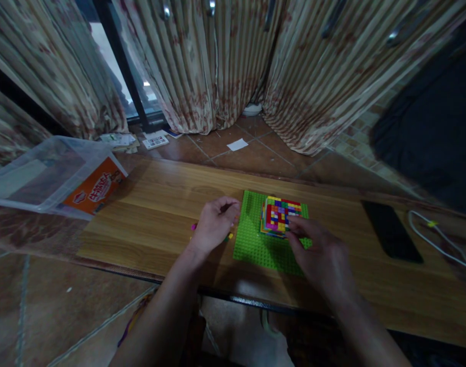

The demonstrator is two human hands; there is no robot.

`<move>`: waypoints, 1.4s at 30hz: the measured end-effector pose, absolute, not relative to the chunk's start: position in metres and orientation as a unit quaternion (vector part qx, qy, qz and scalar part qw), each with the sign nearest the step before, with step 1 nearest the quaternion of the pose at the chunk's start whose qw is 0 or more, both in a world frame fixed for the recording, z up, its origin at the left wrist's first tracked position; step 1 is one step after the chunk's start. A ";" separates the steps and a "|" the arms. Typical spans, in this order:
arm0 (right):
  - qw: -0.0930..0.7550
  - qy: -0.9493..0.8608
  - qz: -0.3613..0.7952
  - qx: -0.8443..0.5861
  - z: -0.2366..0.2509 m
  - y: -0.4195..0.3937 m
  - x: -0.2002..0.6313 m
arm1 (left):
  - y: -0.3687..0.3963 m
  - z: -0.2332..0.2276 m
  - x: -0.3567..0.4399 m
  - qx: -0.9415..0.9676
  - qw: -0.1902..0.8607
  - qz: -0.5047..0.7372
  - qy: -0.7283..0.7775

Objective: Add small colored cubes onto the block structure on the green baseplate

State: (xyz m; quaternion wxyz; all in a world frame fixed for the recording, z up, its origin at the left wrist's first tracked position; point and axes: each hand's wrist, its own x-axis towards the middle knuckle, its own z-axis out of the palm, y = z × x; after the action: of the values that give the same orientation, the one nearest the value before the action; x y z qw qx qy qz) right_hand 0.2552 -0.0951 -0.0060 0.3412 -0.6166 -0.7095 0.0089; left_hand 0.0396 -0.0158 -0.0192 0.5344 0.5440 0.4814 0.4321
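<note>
A green studded baseplate (252, 244) lies on the wooden table, carrying a block of many-coloured toy bricks (281, 214) stacked in layers. My right hand (325, 255) reaches over the plate from the right. Its thumb and forefinger are pinched at the right side of the stack's top; whatever sits between the fingertips is hidden. Just off the plate's left edge is my left hand (213, 224), with curled fingers and the thumb drawn in. I cannot make out anything held there. Small loose bricks (230, 236) lie beside and partly under this hand.
A clear plastic bin (57, 204) with an orange label stands at the table's left end. To the right lie a black phone (391, 232) and a white cable (439, 242). Curtains (187, 66) hang beyond the table, with papers (154, 141) on the tiled floor.
</note>
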 end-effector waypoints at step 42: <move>0.047 -0.721 0.128 -0.680 -0.014 -0.104 0.249 | -0.014 -0.018 0.033 0.523 0.537 0.431 0.503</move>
State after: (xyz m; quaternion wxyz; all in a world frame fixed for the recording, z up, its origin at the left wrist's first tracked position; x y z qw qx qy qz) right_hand 0.2492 -0.1036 -0.0137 0.0472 -0.6798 -0.7206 0.1282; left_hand 0.0334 -0.0137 -0.0179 0.5365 0.5225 0.5033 0.4310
